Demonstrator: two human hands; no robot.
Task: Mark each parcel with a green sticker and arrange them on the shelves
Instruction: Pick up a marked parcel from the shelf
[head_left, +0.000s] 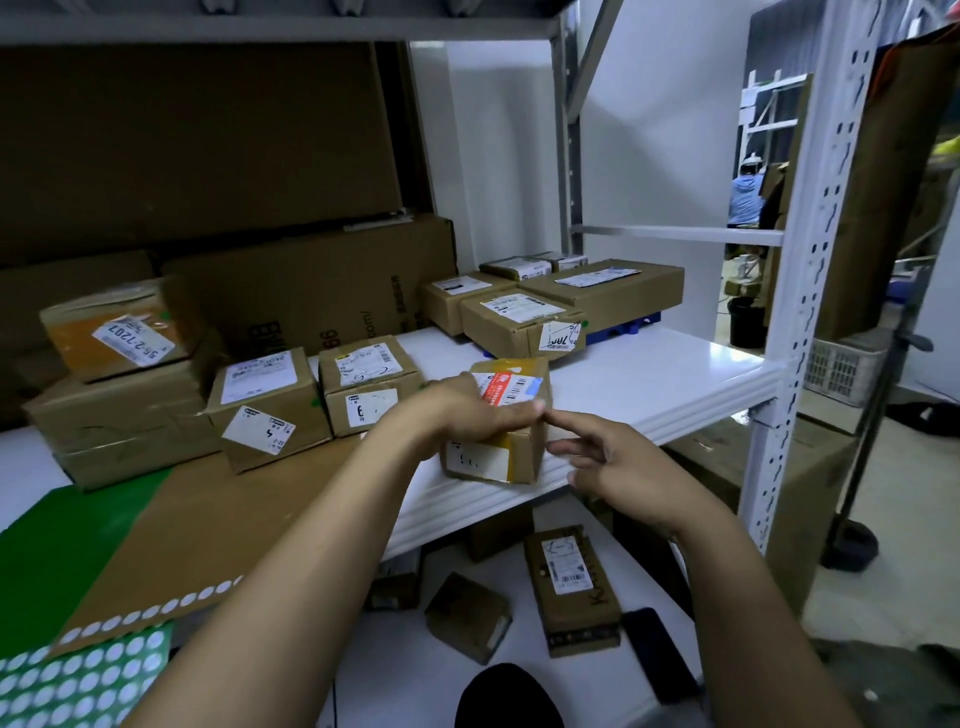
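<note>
A small cardboard parcel with a red label and yellow tape stands on the white shelf near its front edge. My left hand lies over its top and left side, holding it. My right hand is just to the right of the parcel, index finger stretched out with its tip at the parcel's upper right corner, next to my left fingertips. No sticker is visible on that fingertip. A green sticker sheet with many peeled spots lies at the bottom left.
Several labelled parcels stand in a row at the left and back of the shelf, more at the rear right. Big cartons fill the back. Parcels lie on the lower level. A white upright post stands right.
</note>
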